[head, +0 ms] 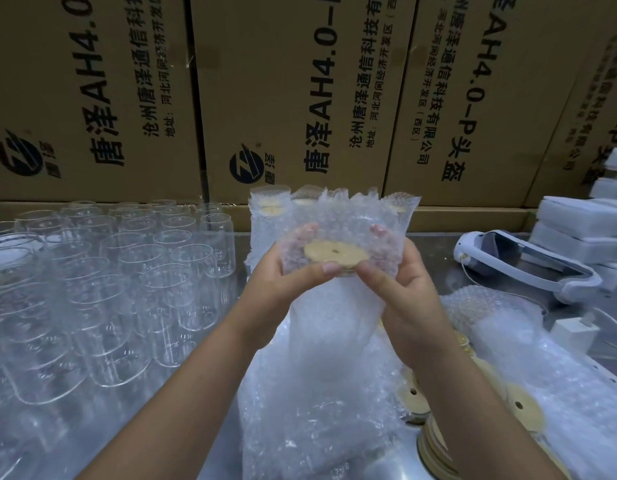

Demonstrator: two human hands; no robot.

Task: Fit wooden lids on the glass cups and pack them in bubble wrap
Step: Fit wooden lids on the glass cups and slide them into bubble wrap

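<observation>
You get soft, even, fairly bright light with a cool cast and no hard shadows. Highlights glint along the rims of the glass cups [133, 271], and the bubble wrap [317, 341] washes out almost to white at the centre. Your wide lens bows the cardboard boxes [265, 81] outward. Their print blurs towards the right edge, and the cups nearest the left edge smear.

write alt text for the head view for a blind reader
The left hand and right hand grip a bubble wrap bag with a round wooden lid showing inside. Empty glass cups stand to the left; loose lids lie lower right.
</observation>
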